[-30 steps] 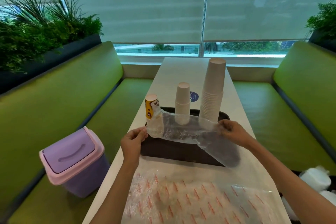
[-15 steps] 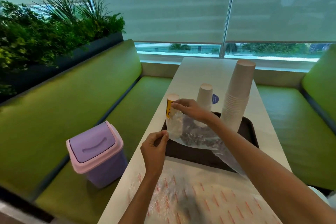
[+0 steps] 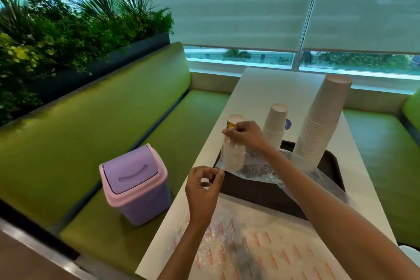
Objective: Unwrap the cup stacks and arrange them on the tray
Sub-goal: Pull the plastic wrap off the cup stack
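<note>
Three cup stacks [image 3: 318, 125] on tray [image 3: 250, 191]; white table [image 3: 268, 88], green benches [image 3: 102, 125].

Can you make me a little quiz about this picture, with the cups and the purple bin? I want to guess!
1. True or false: the purple bin sits on the green bench.
2. Pick one: the right hand pinches A) a spoon, B) the clear wrapper, C) a straw.
3. How many stacks of cups stand upright?

Key: 1 true. 2 B. 3 three: the tall stack, the middle stack and the small stack, which is partly in the wrapper.
</note>
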{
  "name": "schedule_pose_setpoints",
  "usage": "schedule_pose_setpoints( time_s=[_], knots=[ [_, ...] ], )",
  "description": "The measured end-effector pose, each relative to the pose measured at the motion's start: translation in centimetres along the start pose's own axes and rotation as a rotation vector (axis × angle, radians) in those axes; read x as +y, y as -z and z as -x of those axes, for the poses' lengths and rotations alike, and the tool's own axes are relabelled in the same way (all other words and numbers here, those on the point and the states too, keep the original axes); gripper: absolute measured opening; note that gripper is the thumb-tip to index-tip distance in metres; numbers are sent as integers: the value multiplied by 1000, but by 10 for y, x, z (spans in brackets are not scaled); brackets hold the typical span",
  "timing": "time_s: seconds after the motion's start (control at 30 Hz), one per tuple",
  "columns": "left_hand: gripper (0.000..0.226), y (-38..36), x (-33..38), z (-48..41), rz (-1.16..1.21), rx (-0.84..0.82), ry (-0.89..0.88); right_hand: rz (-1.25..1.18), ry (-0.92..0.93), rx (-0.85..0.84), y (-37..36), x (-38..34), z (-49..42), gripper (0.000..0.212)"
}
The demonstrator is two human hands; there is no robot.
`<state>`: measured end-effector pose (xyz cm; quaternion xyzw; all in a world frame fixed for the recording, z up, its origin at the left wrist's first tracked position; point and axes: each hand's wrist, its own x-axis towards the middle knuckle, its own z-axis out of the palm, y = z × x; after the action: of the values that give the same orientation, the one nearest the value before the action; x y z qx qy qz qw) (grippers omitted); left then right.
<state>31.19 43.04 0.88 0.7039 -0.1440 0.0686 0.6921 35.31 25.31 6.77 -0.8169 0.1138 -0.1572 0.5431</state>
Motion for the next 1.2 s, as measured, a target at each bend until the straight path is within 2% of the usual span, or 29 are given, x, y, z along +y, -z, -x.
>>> schedule_pose_setpoints(
  time_s=[0.07, 0.13, 0.2, 0.23, 0.33, 0.4, 0.6, 0.73, 0.8, 0.9, 0.97, 1.1, 1.2],
  knots=[
    [15, 0, 2, -2, 60, 36, 96, -36, 26, 35, -4, 3, 0, 36],
    [35, -1, 2, -7, 145, 27, 215, -52, 50, 62, -7, 6, 0, 35],
    [45, -3, 2, -11, 152, -17, 272, -63, 62, 88, -10, 7, 1, 37],
    [44, -4, 2, -10, 158, -32, 286, -63, 67, 102, -10, 6, 3, 38],
    [14, -8, 4, -6, 212, -27, 277, -6, 87, 138, -11, 3, 5, 39],
    [3, -8, 4, -5, 218, -5, 266, 26, 108, 161, -10, 2, 7, 41],
    [7, -12, 3, -5, 318, 50, 368, -122, 125, 246, 0, 0, 11, 42],
    [10, -14, 2, -4, 363, 59, 441, -132, 54, 126, 3, -2, 18, 43],
    [13, -13, 1, -4, 344, 47, 447, -155, 32, 63, 7, -1, 20, 31],
    [11, -11, -2, -3, 240, 33, 378, -82, 59, 20, 8, 0, 22, 15],
    [8, -10, 1, -6, 172, 64, 291, -74, 77, 9, 6, 0, 23, 13],
    [23, -10, 7, -16, -41, 34, 72, -5, 117, -24, 0, 1, 26, 10],
    [43, -5, 1, -21, -148, -18, -48, -25, 117, -10, -4, 0, 28, 7]
  ],
)
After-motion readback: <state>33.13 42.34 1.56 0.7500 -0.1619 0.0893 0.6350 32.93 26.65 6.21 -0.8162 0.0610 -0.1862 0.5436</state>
